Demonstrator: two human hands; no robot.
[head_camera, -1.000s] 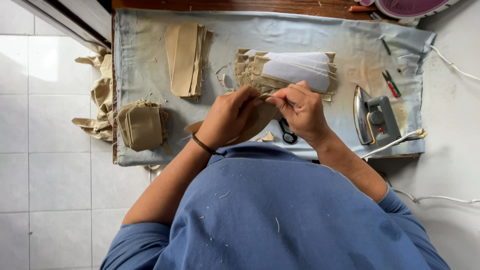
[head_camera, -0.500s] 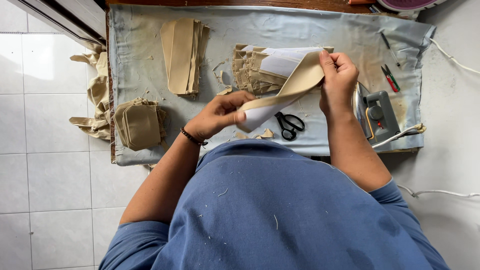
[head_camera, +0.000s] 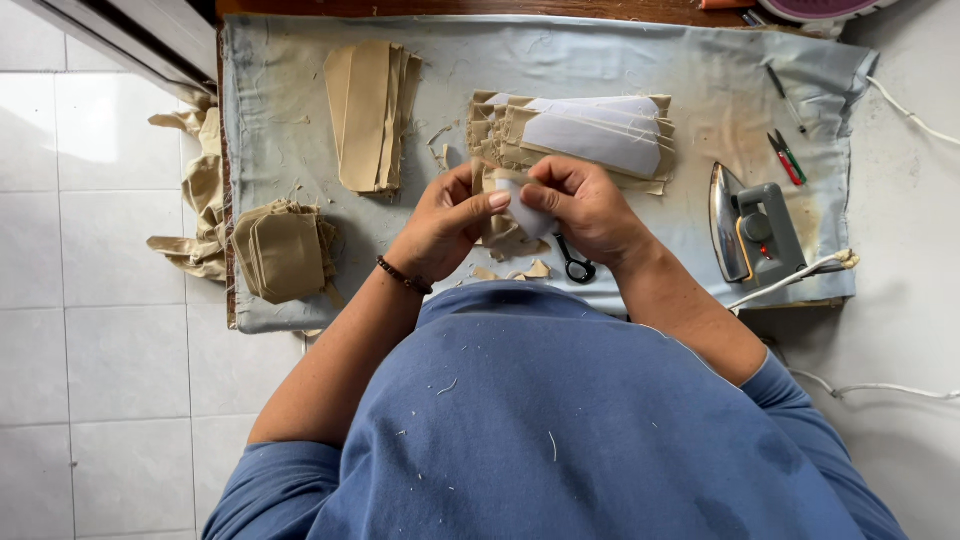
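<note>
Both hands pinch one small fabric piece (head_camera: 522, 205) of tan cloth with a white lining, held at the near centre of the padded table (head_camera: 640, 60). Left hand (head_camera: 447, 222): thumb and fingers pressed together on its left edge. Right hand (head_camera: 585, 205): fingers curled shut over its right side. Just beyond, a stack of tan-and-white pieces (head_camera: 585, 130); far left, tan strips (head_camera: 368, 112); near left, folded tan pieces (head_camera: 285, 250). Scissors (head_camera: 575, 265) lie under the right wrist; iron (head_camera: 752, 225) at right. Half a second ago the right hand held the piece stretched up high; now the hands are together, low.
</note>
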